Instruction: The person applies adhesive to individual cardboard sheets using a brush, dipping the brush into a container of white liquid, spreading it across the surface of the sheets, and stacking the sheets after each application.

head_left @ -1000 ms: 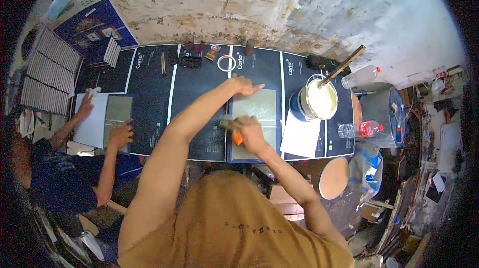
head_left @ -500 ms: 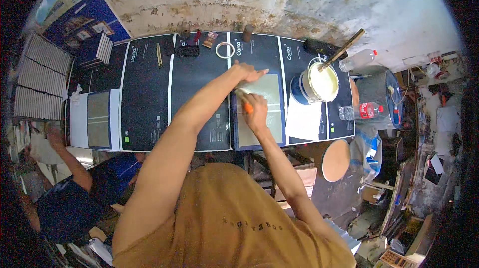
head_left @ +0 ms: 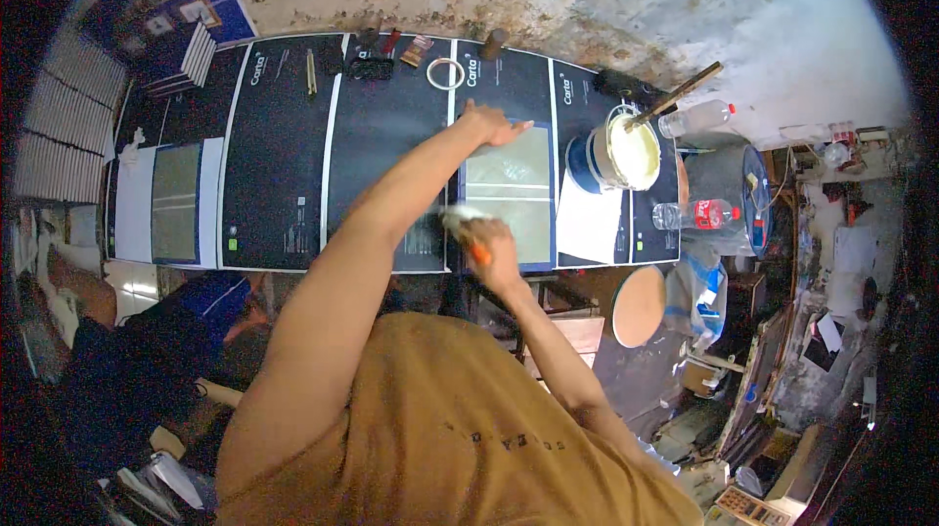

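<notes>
On the black-covered table lies a flat panel with a greyish-beige face, two pale lines across it and a dark blue border. My left hand rests at its far edge, fingers stretched out, holding nothing. In my right hand is a brush with an orange handle and pale bristles, smeared by motion. Its bristles are over the panel's left border, and I cannot tell whether they touch. To the right, a bucket of cream-coloured paste or glue stands with a wooden stick leaning out of it.
White paper lies under the bucket. A tape roll and small items line the far edge. Two plastic bottles lie at the right. A similar panel and stacked boards are at the left, where a person works.
My right hand has moved the brush down and left, from the panel's upper part to its left border. My left hand stays at the far edge. The whole view has shifted slightly.
</notes>
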A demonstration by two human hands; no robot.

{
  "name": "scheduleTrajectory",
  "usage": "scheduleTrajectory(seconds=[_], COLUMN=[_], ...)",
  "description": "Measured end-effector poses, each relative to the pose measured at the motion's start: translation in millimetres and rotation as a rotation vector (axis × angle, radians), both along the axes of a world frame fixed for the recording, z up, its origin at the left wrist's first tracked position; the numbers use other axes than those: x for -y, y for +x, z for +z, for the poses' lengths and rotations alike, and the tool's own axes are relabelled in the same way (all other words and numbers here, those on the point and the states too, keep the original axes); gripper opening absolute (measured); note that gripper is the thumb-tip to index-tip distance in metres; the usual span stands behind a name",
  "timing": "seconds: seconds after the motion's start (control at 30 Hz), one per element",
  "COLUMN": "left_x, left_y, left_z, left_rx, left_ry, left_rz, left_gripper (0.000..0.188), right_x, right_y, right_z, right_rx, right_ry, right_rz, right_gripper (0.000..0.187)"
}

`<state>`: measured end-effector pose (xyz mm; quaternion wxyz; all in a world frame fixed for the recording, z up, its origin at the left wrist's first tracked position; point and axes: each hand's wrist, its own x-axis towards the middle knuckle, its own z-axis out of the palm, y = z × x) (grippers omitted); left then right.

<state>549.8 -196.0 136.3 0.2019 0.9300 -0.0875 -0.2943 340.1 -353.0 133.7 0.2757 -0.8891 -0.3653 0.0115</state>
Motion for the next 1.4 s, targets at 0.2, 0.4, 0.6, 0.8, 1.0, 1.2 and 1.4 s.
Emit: scheduleTrajectory(seconds=[0.2, 0.4, 0.6, 0.8, 1.0, 1.2, 1.4], left_x=[2.9, 8.1, 14.4, 16.6, 12.8, 15.4, 12.0], left_y=[-4.0, -14.0, -10.2, -15.5, -23.7, -19.6, -21.6], left_z=[-13.6, -19.1, -9.5, -15.3, -17.2, -18.5, -16.0], left_rx=[0.057, 0.132, 0.055, 0.109, 0.100, 0.132, 0.073], left_ry=[-0.034, -0.034, 0.058, 0.025, 0.018, 0.043, 0.017], left_rz=[-0.029, 0.014, -0.015, 0.003, 0.020, 0.015, 0.029], left_gripper=[0.090, 0.084, 0.078, 0.080, 0.075, 0.075, 0.074], right_x=[20.5, 22.4, 31.2, 4.4, 32.3, 22.1, 24.2], right_y=[31.0, -30.8, -4.7, -30.9, -43.1, -57.4, -66.9], right_z=[23.2, -21.6, 21.5, -23.5, 33.9, 12.6, 58.8], right_rx=[0.213, 0.003, 0.214, 0.016, -0.184, -0.020, -0.062], right_ry=[0.110, -0.187, -0.144, -0.222, 0.007, -0.307, -0.240], right_rz=[-0.059, -0.042, -0.064, -0.104, -0.092, 0.043, 0.020], right_gripper=[0.023, 0.041, 0.029, 0.041, 0.041, 0.043, 0.049])
